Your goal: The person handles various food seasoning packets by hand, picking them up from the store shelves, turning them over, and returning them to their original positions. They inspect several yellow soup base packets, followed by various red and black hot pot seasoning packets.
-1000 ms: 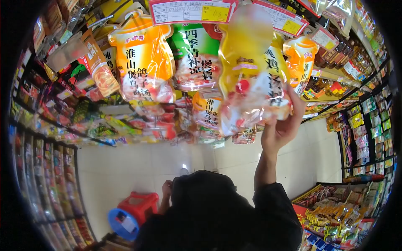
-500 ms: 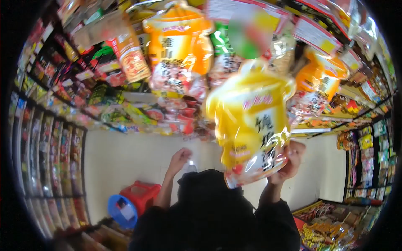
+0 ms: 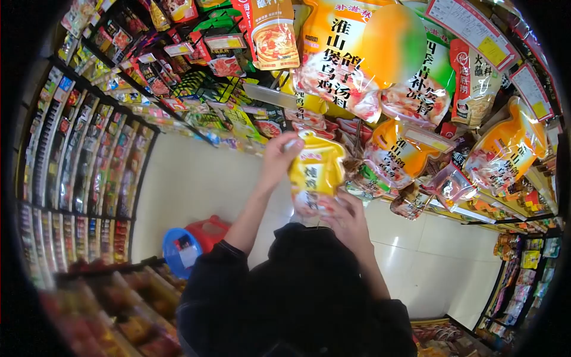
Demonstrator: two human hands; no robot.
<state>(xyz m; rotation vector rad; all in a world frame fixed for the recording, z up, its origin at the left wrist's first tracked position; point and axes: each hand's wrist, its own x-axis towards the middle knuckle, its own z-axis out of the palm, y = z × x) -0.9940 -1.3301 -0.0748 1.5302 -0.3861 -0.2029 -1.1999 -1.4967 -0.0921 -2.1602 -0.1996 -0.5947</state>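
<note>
A yellow pouch [image 3: 317, 168] with dark printed characters is held upright in front of my body. My left hand [image 3: 282, 156] pinches its top left corner. At its lower right edge my right hand [image 3: 346, 215] grips the pouch, fingers on its printed face. Just beyond it hang more pouches: a large orange one [image 3: 333, 59], a green one [image 3: 419, 89] and a smaller orange one [image 3: 389, 156].
Shelves of packets [image 3: 89, 160] run along the left. A blue bucket [image 3: 182, 253] and a red stool-like object [image 3: 208, 231] stand on the pale floor [image 3: 404, 256] at the lower left. Price tags [image 3: 473, 30] line the rack ahead.
The yellow pouch has come away from the rack, lower and nearer my body. My left hand has risen and taken its top corner. The view has turned and the rack now shows further right.
</note>
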